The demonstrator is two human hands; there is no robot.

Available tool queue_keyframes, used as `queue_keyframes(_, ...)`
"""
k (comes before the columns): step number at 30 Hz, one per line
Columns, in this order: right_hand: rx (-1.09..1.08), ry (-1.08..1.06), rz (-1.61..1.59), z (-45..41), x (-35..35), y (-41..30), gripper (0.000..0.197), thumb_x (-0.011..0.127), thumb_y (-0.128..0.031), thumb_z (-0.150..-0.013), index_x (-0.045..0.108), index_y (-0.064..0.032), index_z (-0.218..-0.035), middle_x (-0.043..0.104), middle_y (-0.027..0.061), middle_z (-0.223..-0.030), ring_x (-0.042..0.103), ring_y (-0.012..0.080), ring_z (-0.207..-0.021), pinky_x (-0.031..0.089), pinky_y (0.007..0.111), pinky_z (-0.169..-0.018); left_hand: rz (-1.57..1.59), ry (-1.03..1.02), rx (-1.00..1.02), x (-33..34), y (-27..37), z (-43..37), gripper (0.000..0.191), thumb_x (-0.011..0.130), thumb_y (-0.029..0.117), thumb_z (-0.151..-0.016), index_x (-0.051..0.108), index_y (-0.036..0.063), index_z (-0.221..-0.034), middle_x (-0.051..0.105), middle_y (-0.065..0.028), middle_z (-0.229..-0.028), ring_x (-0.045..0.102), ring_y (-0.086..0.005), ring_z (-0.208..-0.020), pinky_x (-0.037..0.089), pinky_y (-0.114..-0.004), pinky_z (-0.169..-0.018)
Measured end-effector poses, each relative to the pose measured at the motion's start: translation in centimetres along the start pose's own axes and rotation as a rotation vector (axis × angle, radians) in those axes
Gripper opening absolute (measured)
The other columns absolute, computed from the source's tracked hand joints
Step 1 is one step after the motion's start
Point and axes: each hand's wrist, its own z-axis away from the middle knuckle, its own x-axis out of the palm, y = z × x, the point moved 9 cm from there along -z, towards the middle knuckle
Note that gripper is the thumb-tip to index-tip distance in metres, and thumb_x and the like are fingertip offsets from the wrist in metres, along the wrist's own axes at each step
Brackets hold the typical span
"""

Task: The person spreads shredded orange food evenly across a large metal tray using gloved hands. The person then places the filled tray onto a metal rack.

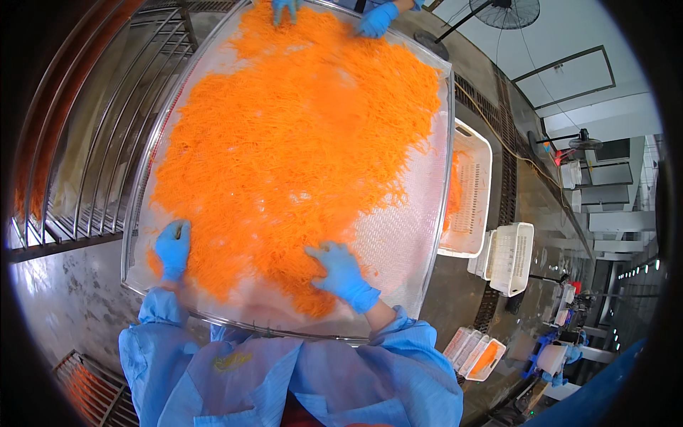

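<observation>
A wide layer of orange shreds, which look like shredded carrot (288, 149), lies over a mesh tray with a metal frame (397, 245). My left hand (173, 246), in a blue glove, is at the near left corner of the layer with its fingers curled; whether it pinches any shreds is hidden. My right hand (341, 275), also gloved in blue, rests on the near edge of the shreds, fingers spread. Bare mesh shows to the right of it. At the far edge of the tray are a co-worker's two blue-gloved hands (378, 20), touching or close to the shreds.
Metal racks (133, 101) stand at the left, with another rack of orange-filled trays (90, 384) at lower left. White plastic crates (477, 187) with orange material stand right of the tray, and more crates (512, 259) beyond. Pedestal fans (504, 10) stand farther off.
</observation>
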Motion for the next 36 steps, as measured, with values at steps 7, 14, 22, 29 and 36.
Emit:
queue_keyframes(7, -0.041, 0.294, -0.413, 4.4, -4.0, 3.3, 0.048, 0.072, -0.006, -0.061, 0.061, -0.0069, -0.107, 0.060, 0.0101, -0.103, 0.056, 0.0270, -0.102, 0.045, 0.037, -0.090, -0.024, -0.036, -0.002, 0.9, -1.2, -0.3, 0.020, 0.066, 0.020, -0.081, 0.068, 0.0015, -0.088, 0.067, -0.0124, -0.080, 0.063, -0.0190, -0.069, 0.049, -0.030, -0.065)
queue_keyframes(14, 0.166, 0.721, -1.054, 10.7, -14.2, 5.8, 0.033, 0.060, -0.002, -0.080, 0.056, 0.0032, -0.112, 0.059, 0.0060, -0.109, 0.056, 0.0132, -0.099, 0.047, 0.028, -0.086, 0.051, -0.013, 0.012, 0.3, -0.5, 0.2, 0.021, 0.065, 0.021, -0.081, 0.067, 0.0013, -0.089, 0.067, -0.0136, -0.081, 0.063, -0.0213, -0.070, 0.049, -0.032, -0.065)
queue_keyframes(22, 0.322, 0.847, -0.351, 3.8, -14.5, 18.9, 0.030, 0.054, -0.006, -0.089, 0.052, 0.0025, -0.118, 0.060, 0.0085, -0.110, 0.056, 0.0146, -0.098, 0.048, 0.028, -0.084, -0.003, -0.039, -0.007, 0.8, -0.6, 0.0, 0.022, 0.065, 0.019, -0.082, 0.066, -0.0006, -0.091, 0.067, -0.0147, -0.085, 0.064, -0.0217, -0.074, 0.050, -0.031, -0.069)
queue_keyframes(29, 0.286, 0.991, -0.736, 0.1, -18.4, 20.2, 0.031, 0.062, -0.008, -0.084, 0.057, -0.0013, -0.113, 0.061, 0.0070, -0.104, 0.059, 0.0167, -0.090, 0.048, 0.028, -0.078, 0.003, -0.053, -0.032, 0.8, -0.9, 0.1, 0.023, 0.064, 0.019, -0.083, 0.066, -0.0010, -0.092, 0.067, -0.0145, -0.086, 0.063, -0.0190, -0.075, 0.049, -0.031, -0.069)
queue_keyframes(36, 0.199, 0.911, -0.634, -6.1, -19.9, 30.4, 0.050, 0.051, 0.014, -0.063, 0.056, -0.0004, -0.111, 0.062, 0.0071, -0.094, 0.060, 0.0165, -0.078, 0.050, 0.027, -0.065, 0.014, -0.019, -0.027, 0.8, -1.2, 0.1, 0.018, 0.063, 0.015, -0.084, 0.066, -0.0019, -0.090, 0.066, -0.0119, -0.082, 0.060, -0.0157, -0.073, 0.048, -0.028, -0.069)
